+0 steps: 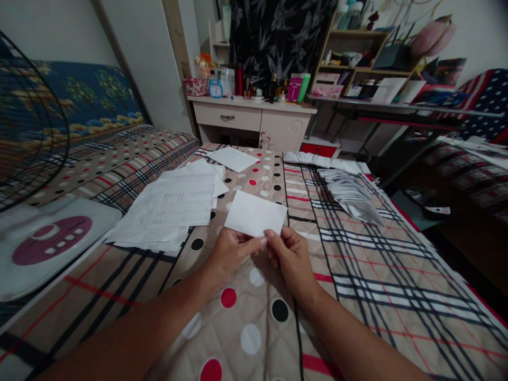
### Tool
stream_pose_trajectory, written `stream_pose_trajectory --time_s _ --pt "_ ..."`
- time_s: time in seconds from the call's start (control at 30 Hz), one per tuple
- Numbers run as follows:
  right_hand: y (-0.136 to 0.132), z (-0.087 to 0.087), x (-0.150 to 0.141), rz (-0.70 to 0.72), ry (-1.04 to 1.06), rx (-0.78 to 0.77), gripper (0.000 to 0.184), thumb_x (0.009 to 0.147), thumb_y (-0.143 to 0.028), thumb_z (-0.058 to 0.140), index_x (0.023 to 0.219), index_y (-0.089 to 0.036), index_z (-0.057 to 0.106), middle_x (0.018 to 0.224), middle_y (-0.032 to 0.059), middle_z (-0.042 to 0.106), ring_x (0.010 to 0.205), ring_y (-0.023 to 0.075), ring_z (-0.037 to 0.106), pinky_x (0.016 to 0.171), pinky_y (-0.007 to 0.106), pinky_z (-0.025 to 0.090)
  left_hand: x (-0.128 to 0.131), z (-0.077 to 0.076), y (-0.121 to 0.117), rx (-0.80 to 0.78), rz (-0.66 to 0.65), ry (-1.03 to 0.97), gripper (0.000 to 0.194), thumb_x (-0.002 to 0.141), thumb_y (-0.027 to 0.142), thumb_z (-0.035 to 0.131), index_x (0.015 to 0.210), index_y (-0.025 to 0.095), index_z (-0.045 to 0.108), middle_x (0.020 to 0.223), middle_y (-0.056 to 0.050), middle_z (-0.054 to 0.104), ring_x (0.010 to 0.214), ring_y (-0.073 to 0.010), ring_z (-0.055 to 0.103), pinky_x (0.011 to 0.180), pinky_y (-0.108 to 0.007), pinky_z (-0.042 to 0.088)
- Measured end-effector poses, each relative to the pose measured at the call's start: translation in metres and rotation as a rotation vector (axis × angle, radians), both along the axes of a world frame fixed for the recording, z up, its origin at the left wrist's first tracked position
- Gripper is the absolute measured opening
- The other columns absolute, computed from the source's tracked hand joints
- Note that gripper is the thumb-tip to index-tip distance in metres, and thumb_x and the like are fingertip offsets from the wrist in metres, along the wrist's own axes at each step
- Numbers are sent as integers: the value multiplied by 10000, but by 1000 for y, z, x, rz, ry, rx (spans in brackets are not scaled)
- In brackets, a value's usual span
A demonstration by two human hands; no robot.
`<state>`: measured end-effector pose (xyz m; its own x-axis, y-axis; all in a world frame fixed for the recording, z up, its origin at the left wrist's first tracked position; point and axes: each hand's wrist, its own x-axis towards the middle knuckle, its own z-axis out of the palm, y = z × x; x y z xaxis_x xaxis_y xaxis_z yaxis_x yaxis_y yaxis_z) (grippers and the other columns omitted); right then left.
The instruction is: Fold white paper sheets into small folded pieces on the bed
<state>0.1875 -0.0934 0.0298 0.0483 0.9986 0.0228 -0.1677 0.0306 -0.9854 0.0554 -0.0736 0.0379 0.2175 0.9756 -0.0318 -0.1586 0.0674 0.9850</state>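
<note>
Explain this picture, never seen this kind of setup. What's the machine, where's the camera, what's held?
There is no machine: a person works with two bare hands. The single picture comes from a camera worn on the head, looking forward and down, so the forearms enter from the bottom.

The left hand and right hand both hold a piece of white paper by its near edge.

Below is a patterned bedspread with dots and stripes. On it, written sheets lie to the left, a pale sheet lies farther ahead, and a spread pile of papers lies to the right. Beyond stands a dresser.
</note>
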Motion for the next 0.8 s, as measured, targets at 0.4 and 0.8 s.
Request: stream_pose_trajectory --time_s 0.4,0.8 --pt "11 -10 18 -43 -67 70 349 782 -459 686 661 -155 564 489 -62 420 425 51 284 408 214 185 -28 -5 21 -7 91 61 206 686 302 742 599 129 672 575 -10 632 489 -63 483 492 -195 358" --pt "10 -12 22 -54 -106 97 440 839 -478 618 573 -170 450 515 -62 322 472 57 229 447 232 164 -28 -12 19 -42 113 11 358 784 451 643 640 124 660 538 -20 602 472 -74 489 480 -196 329"
